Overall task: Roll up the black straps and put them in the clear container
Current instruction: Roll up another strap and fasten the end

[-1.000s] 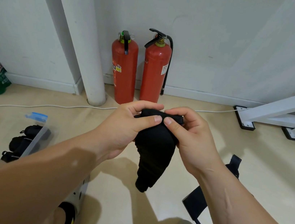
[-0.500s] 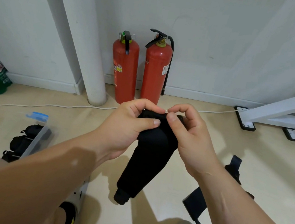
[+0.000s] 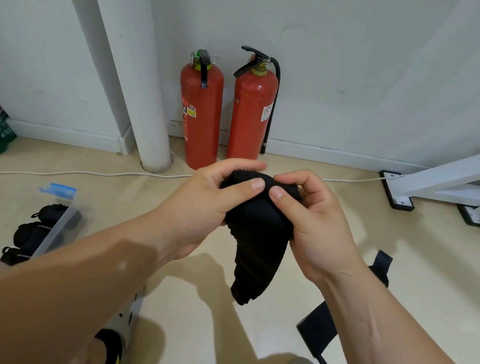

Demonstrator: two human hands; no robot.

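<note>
The person's left hand [image 3: 204, 204] and right hand [image 3: 316, 223] are both pinching the rolled top of a black strap [image 3: 254, 245] in the air above the floor, well away from the clear container [image 3: 54, 230]. The strap is looking soft, light and floppy, so I think holding tight at the roll is keeping it from unwinding

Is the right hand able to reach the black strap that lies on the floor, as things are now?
Probably yes, but not right away. The strap on the floor lies just below the right forearm with nothing over it, yet the right hand is gripping the half-rolled strap together with the left hand.
</note>
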